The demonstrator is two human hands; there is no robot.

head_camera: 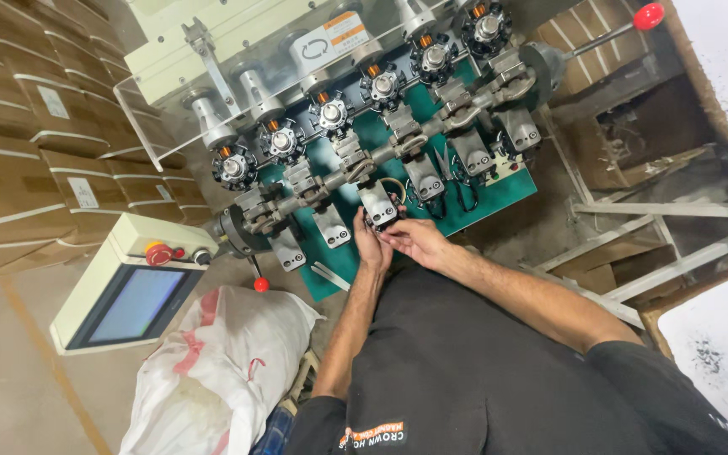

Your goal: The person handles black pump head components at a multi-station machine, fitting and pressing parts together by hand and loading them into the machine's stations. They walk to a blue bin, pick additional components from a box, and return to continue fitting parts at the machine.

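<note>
A winding machine with a green bed carries a row of several round stators with copper coils, each facing a grey metal holder. My left hand and my right hand meet at the middle holder near the bed's front edge. Together they hold a small dark round part against that holder. A loop of thin wire lies just behind it.
A control box with a blue screen and a red button stands at the left. A white sack lies below it. Stacked cardboard boxes fill the left side. Red-knobbed levers stick out. White metal bars lie at right.
</note>
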